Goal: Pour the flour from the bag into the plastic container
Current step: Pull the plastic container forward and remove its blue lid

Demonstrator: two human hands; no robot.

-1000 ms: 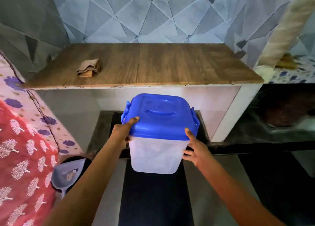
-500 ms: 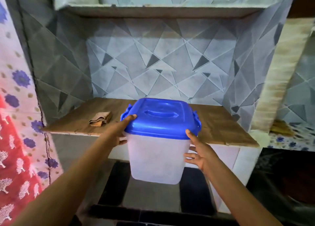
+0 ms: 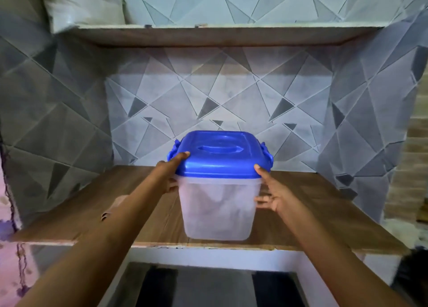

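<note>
Holding the plastic container (image 3: 217, 211) btwn both hands, a person has it upright at the front-centre of a wooden counter (image 3: 324, 209). Its base sits right at the counter's front edge; can't tell if it rests on the wood or hangs just above. Blue lid (image 3: 220, 158) is on, w/ clips at both sides.

Left hand (image 3: 169, 174) grips the container's upper left corner: thumb (image 3: 183, 155) hooked over the lid's edge, fingers curled round the wall just under the rim. Right hand (image 3: 275, 195) presses flat on the right wall, fingers (image 3: 261, 200) spread & fairly straight, thumb tip up against the lid rim.

Container body is translucent; vague pale shapes show thru it, too blurred to tell what.

A folded brown cloth (image 3: 113, 208) lies on the counter to the left, partly hidden behind the left forearm. Grey triangle-pattern tiled wall (image 3: 231, 93) runs behind & at both sides. An upper shelf (image 3: 208, 36) spans above, w/ a pale sack (image 3: 85, 5) on its left end. Can't tell if that's the flour bag.
</note>
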